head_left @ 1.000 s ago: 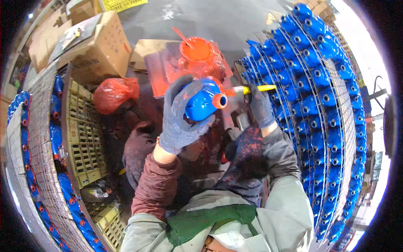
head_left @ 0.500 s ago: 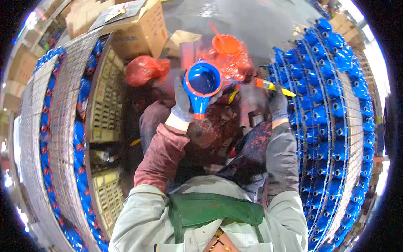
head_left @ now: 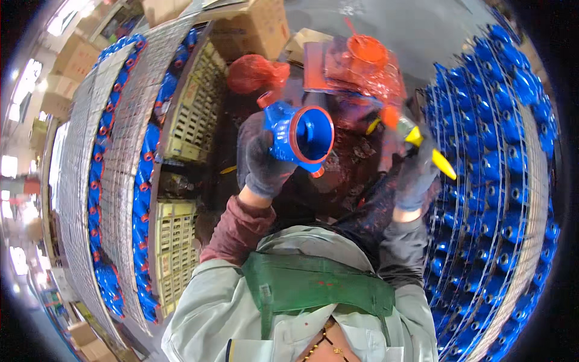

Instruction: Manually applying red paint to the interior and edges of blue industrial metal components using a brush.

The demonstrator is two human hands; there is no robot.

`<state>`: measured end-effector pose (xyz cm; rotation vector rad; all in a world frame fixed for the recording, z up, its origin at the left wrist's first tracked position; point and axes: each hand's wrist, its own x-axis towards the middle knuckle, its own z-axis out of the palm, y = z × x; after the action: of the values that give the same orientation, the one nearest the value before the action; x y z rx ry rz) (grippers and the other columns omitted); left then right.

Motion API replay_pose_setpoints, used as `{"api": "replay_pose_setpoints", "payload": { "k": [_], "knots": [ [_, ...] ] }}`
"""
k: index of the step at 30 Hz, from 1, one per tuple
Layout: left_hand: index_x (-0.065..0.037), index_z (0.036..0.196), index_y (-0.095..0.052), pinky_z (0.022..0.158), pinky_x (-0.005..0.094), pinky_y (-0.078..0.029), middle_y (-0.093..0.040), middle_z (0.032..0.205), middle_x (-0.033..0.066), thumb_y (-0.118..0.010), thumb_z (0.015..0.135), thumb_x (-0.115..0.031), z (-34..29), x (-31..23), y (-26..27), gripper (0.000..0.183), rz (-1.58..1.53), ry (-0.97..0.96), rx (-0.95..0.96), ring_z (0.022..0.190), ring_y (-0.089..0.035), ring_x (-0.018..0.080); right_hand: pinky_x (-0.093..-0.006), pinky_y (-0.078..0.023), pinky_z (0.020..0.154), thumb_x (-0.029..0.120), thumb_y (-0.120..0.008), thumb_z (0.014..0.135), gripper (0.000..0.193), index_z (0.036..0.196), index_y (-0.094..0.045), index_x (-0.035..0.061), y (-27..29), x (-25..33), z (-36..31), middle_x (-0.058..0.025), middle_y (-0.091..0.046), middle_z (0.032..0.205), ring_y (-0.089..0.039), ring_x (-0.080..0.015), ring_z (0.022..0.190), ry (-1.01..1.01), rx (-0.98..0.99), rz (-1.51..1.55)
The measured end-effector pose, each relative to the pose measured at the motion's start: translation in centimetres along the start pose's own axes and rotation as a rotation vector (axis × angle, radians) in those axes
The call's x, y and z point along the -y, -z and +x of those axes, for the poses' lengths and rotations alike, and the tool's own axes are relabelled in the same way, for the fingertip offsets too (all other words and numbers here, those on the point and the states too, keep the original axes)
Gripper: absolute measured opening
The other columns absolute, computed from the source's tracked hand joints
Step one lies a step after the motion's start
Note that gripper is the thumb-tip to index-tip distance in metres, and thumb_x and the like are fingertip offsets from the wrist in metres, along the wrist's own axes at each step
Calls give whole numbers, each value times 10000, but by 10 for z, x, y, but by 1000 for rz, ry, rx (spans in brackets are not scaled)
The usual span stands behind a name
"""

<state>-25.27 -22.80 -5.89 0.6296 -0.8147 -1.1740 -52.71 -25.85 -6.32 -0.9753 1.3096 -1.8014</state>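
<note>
Brush (head_left: 422, 142) tip blurred at right hand (head_left: 416, 178)

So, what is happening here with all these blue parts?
A person in grey gloves is painting blue cast fittings. The left hand holds up a blue fitting whose round opening has a red-painted rim. The right hand holds a yellow-handled brush with orange-red paint on its tip, apart from the fitting. An orange-red paint pot stands in front. Wire racks on both sides are full of similar blue fittings.

hands (head_left: 265, 166): 2 | held blue fitting (head_left: 298, 136): 1 | paintbrush (head_left: 422, 145): 1 | racked blue fittings (head_left: 494, 151): dozens, perhaps
</note>
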Motion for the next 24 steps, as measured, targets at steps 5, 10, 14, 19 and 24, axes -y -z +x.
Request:
{"api": "replay_pose_setpoints", "payload": {
  "k": [5,10,14,19,24],
  "knots": [
    [-53,1388,-411,1012,485,-482,-550,1306,183,-704,787,-439,-23,5,-29,773,-108,189,29,1175,-580,328,-353,-512,709,211,-629,905,261,1023,-629,-22,3,49,-78,-155,-655,929,-616,-251,789,473,256,-12],
    [-53,1426,-374,1049,513,-446,-529,1338,199,-712,791,-427,-43,15,-38,811,-227,254,55,1228,-540,363,-371,-494,632,133,-647,821,235,967,-691,-46,7,68,-91,-160,-684,784,-636,-271,696,546,295,-59],
    [-65,1456,-348,1070,515,-428,-514,1365,180,-718,840,-280,-56,26,-25,750,-445,329,88,1240,-533,345,-372,-488,633,74,-694,769,245,982,-692,-46,2,68,-101,-155,-693,801,-638,-265,705,584,194,-100],
    [-64,1462,-342,1081,485,-409,-511,1390,154,-619,896,-296,-59,38,-10,672,-514,305,165,1247,-530,324,-351,-439,635,181,-698,712,272,917,-712,3,4,59,-92,-81,-620,712,-575,-207,630,842,296,-214],
    [-91,1429,-375,1042,468,-434,-525,1350,135,-590,899,-341,-55,29,-22,624,-249,173,134,1185,-551,292,-331,-391,637,288,-701,655,309,852,-732,52,26,66,-71,-8,-547,623,-512,-149,555,1055,594,-165]
  ]
}}
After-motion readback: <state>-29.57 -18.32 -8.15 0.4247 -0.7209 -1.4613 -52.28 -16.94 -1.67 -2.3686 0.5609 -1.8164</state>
